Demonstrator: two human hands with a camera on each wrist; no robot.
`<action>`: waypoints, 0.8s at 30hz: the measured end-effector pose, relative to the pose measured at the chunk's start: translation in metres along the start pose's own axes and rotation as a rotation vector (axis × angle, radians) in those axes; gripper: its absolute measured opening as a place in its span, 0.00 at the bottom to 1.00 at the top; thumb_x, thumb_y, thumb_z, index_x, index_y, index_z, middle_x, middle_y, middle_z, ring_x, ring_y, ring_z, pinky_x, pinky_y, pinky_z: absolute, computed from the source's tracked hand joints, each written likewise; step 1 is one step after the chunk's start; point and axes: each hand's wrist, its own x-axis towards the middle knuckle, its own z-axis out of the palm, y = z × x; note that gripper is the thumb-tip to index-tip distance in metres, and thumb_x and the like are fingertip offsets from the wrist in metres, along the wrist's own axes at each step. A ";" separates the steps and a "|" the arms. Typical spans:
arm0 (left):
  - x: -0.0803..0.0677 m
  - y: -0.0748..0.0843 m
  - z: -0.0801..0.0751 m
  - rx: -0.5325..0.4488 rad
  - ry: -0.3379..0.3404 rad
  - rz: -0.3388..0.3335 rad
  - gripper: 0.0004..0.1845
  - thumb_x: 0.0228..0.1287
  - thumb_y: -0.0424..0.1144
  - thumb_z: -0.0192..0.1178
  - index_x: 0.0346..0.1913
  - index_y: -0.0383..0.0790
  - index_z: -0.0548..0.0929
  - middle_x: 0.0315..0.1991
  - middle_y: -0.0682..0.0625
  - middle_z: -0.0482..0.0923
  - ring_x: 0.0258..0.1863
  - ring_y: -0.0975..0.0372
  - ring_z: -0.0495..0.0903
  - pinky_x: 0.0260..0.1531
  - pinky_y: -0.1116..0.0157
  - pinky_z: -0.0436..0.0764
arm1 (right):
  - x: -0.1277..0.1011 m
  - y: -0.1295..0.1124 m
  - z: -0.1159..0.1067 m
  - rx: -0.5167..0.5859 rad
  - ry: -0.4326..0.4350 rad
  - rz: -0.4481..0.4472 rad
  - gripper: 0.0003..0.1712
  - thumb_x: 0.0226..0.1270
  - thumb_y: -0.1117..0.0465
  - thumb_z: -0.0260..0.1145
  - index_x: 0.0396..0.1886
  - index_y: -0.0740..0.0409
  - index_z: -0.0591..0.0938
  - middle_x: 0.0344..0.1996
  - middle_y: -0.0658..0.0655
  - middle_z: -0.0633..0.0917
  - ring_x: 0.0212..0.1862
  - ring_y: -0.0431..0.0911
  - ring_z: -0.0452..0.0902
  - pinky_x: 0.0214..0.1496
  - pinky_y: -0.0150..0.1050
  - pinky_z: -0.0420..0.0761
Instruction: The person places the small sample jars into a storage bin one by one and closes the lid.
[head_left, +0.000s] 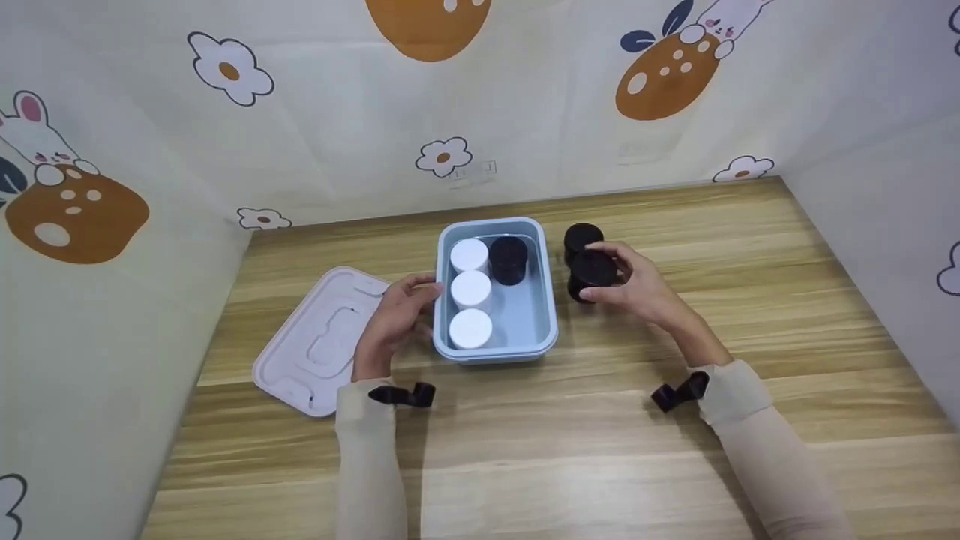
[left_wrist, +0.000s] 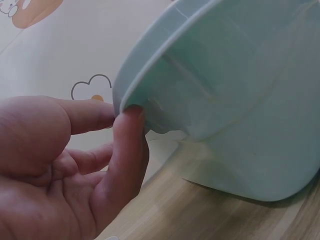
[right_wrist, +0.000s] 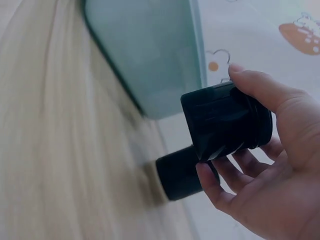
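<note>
Wooden worktop (head_left: pixel 525 450), cartoon-print walls. Our right hand (head_left: pixel 637 289) grips a black jar (head_left: pixel 592 271) just right of the blue box (head_left: pixel 547 300); left hand (head_left: pixel 394 319), fingers straight, steadies its rim. Lift clear, lower upright beside the boxed black jar (head_left: pixel 508 259).

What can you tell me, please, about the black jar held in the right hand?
The black jar is a small, squat cylinder with a flat black lid, seemingly of matte plastic, closed. The right hand holds it in a grip round its sides, thumb on one side and fingers on the other. In the right wrist view it is tilted and lifted clear of the table. It sits just right of the blue box, in front of a second black jar.
</note>
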 end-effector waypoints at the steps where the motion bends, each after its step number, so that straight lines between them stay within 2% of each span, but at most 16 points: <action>1: 0.000 -0.001 0.000 0.000 -0.001 0.000 0.23 0.74 0.42 0.57 0.67 0.37 0.71 0.38 0.47 0.85 0.26 0.62 0.83 0.14 0.68 0.78 | -0.001 -0.003 0.001 0.008 -0.003 -0.008 0.41 0.53 0.69 0.78 0.67 0.62 0.72 0.66 0.64 0.74 0.57 0.38 0.77 0.58 0.24 0.77; 7: -0.001 -0.004 0.000 0.007 0.005 -0.004 0.23 0.74 0.42 0.58 0.67 0.39 0.72 0.39 0.48 0.86 0.25 0.62 0.83 0.16 0.66 0.79 | -0.007 -0.016 0.004 0.031 -0.023 -0.027 0.42 0.53 0.70 0.78 0.68 0.60 0.72 0.65 0.63 0.74 0.56 0.38 0.78 0.56 0.28 0.81; 15: -0.001 -0.004 0.001 -0.031 0.009 0.033 0.22 0.74 0.39 0.57 0.66 0.36 0.72 0.39 0.47 0.86 0.27 0.61 0.84 0.15 0.67 0.78 | -0.009 -0.026 0.011 0.021 -0.017 -0.094 0.41 0.54 0.71 0.77 0.69 0.61 0.73 0.64 0.64 0.77 0.54 0.37 0.79 0.57 0.24 0.77; 24: -0.001 -0.001 -0.001 -0.017 0.001 0.019 0.22 0.73 0.41 0.58 0.65 0.38 0.73 0.40 0.48 0.85 0.30 0.61 0.84 0.16 0.67 0.79 | -0.009 -0.038 0.016 0.001 -0.032 -0.098 0.41 0.54 0.70 0.77 0.69 0.60 0.73 0.65 0.64 0.75 0.57 0.40 0.78 0.58 0.23 0.76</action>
